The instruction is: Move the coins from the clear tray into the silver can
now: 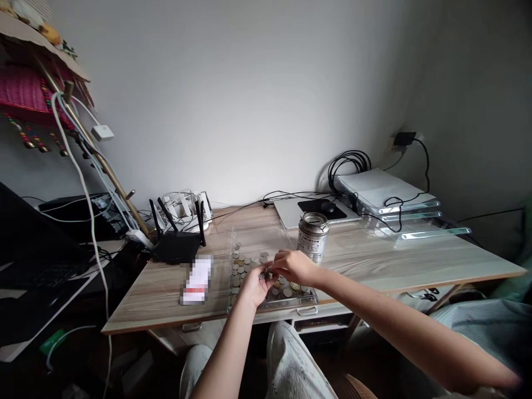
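Observation:
Several silver and brassy coins (287, 292) lie spread over a clear plastic tray (266, 237) at the front of the desk. Over the tray, my left hand (256, 287) is turned partly palm up, its fingers curled around what look like coins. From the right, my right hand (293, 266) reaches in with its fingers pinched together against the left fingertips, apparently on a coin. The fingers hide most of what is between them. Just behind my right hand stands a milk-can-shaped metal tin (313, 237) with a slot in its lid.
A black router (177, 246) and a blurred paper slip (197, 280) lie to the left. At the back are a silver laptop (286, 213), a black mouse (328, 207) and loose cables. Clear stacked trays (399, 213) holding papers stand at right. A dark laptop (33, 233) sits far left.

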Demonstrator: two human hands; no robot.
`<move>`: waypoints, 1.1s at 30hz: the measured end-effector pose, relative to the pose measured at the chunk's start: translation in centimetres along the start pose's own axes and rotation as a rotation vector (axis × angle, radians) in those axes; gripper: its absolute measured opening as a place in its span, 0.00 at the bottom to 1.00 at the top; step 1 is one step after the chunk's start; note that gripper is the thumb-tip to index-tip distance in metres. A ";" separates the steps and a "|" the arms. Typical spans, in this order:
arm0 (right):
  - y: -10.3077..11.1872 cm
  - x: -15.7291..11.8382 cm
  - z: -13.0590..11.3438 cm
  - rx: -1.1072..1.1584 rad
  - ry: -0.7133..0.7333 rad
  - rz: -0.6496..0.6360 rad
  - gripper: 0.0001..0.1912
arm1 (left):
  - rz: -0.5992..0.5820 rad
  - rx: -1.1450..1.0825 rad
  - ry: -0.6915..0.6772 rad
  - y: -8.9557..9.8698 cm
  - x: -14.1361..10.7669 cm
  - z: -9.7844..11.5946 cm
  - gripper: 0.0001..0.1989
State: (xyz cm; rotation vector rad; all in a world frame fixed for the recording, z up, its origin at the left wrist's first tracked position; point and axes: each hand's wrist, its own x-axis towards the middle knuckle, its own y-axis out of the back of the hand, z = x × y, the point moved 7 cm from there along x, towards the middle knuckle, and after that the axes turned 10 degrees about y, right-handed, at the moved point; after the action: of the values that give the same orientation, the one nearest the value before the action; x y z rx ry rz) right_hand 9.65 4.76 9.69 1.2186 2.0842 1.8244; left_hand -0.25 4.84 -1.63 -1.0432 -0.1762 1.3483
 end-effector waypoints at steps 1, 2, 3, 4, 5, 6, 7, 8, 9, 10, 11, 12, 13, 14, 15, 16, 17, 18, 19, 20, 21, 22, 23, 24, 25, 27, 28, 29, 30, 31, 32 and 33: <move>0.9 0.2 0.1 -0.003 0.072 -0.020 0.08 | -0.025 0.006 0.010 -0.2 -0.1 -0.1 0.07; 2.2 0.3 0.6 -0.019 0.104 -0.004 0.10 | -0.050 0.013 0.020 -0.3 -0.2 -0.1 0.08; 3.9 0.5 1.6 -0.046 0.096 0.038 0.12 | -0.072 0.022 0.028 -0.5 -0.3 -0.2 0.09; 5.8 0.5 3.0 -0.092 0.038 0.110 0.12 | -0.085 0.033 0.033 -0.7 -0.5 -0.2 0.10; 7.6 0.5 4.7 -0.142 -0.033 0.166 0.11 | -0.085 0.043 0.032 -0.7 -0.6 -0.2 0.10; 9.0 0.4 6.4 -0.195 -0.098 0.186 0.11 | -0.077 0.053 0.027 -0.7 -0.7 -0.1 0.11; 10.1 0.4 7.9 -0.250 -0.158 0.180 0.10 | -0.065 0.062 0.019 -0.7 -0.8 0.0 0.11; 10.8 0.3 9.4 -0.302 -0.209 0.148 0.10 | -0.054 0.068 0.012 -0.6 -0.8 0.0 0.11; 11.2 0.2 10.7 -0.347 -0.251 0.099 0.09 | -0.045 0.069 0.010 -0.6 -0.8 0.1 0.10; 11.3 0.1 11.7 -0.381 -0.281 0.044 0.09 | -0.041 0.068 0.010 -0.6 -0.8 0.1 0.10; 11.2 0.0 12.5 -0.402 -0.298 -0.010 0.09 | -0.041 0.066 0.013 -0.6 -0.8 0.1 0.10; 11.0 0.0 13.0 -0.412 -0.304 -0.054 0.09 | -0.042 0.064 0.017 -0.6 -0.7 0.0 0.10; 10.7 -0.1 13.2 -0.414 -0.304 -0.090 0.10 | -0.041 0.063 0.020 -0.6 -0.7 0.0 0.11; 10.5 0.0 13.2 -0.414 -0.302 -0.111 0.10 | -0.038 0.062 0.024 -0.6 -0.6 0.0 0.11; 10.3 0.1 13.0 -0.417 -0.294 -0.113 0.10 | -0.034 0.060 0.027 -0.6 -0.6 0.0 0.11; 10.2 0.2 12.4 -0.427 -0.282 -0.083 0.10 | -0.032 0.057 0.032 -0.6 -0.6 -0.1 0.12; 10.2 0.3 11.5 -0.440 -0.267 -0.023 0.10 | -0.032 0.054 0.039 -0.6 -0.5 -0.1 0.12; 10.0 0.5 10.4 -0.445 -0.242 0.052 0.11 | -0.038 0.049 0.048 -0.6 -0.5 -0.2 0.13; 9.5 0.6 8.9 -0.431 -0.202 0.118 0.12 | -0.053 0.042 0.057 -0.7 -0.5 -0.2 0.15; 8.6 0.8 7.2 -0.394 -0.146 0.152 0.12 | -0.071 0.034 0.067 -0.8 -0.5 -0.3 0.16; 7.2 1.1 5.5 -0.337 -0.082 0.146 0.13 | -0.090 0.026 0.077 -0.9 -0.4 -0.4 0.17; 5.4 1.3 3.8 -0.263 -0.009 0.088 0.13 | -0.104 0.019 0.084 -0.9 -0.4 -0.5 0.18; 3.4 1.5 2.0 -0.197 0.066 0.016 0.13 | -0.107 0.012 0.082 -1.0 -0.3 -0.5 0.18; 1.5 1.6 0.5 -0.141 0.127 -0.052 0.12 | -0.101 0.004 0.075 -0.9 -0.3 -0.4 0.17; -0.1 1.6 -0.6 -0.099 0.165 -0.106 0.11 | -0.085 -0.006 0.065 -0.8 -0.2 -0.4 0.16; -2.5 1.6 -1.7 -0.061 0.170 -0.154 0.10 | -0.052 -0.033 0.053 -0.6 -0.1 -0.3 0.13; -3.2 1.6 -1.8 -0.059 0.152 -0.155 0.10 | -0.041 -0.044 0.055 -0.5 0.0 -0.3 0.13; -3.7 1.6 -1.6 -0.060 0.122 -0.149 0.09 | -0.033 -0.048 0.065 -0.5 0.0 -0.4 0.13; -4.0 1.5 -1.3 -0.058 0.086 -0.145 0.09 | -0.029 -0.046 0.077 -0.5 0.0 -0.5 0.14; -4.1 1.4 -0.9 -0.050 0.053 -0.145 0.09 | -0.027 -0.038 0.085 -0.5 0.0 -0.5 0.14; -4.0 1.3 -0.5 -0.037 0.028 -0.147 0.08 | -0.030 -0.028 0.090 -0.5 0.0 -0.5 0.15; -3.6 1.3 0.0 -0.027 0.008 -0.138 0.07 | -0.040 -0.016 0.095 -0.6 0.0 -0.5 0.15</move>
State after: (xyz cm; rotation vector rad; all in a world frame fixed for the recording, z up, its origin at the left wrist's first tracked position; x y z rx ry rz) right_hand 7.05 5.70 7.05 1.0353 2.0839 1.7930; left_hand 0.49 4.59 -1.54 -1.1090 -0.1367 1.2606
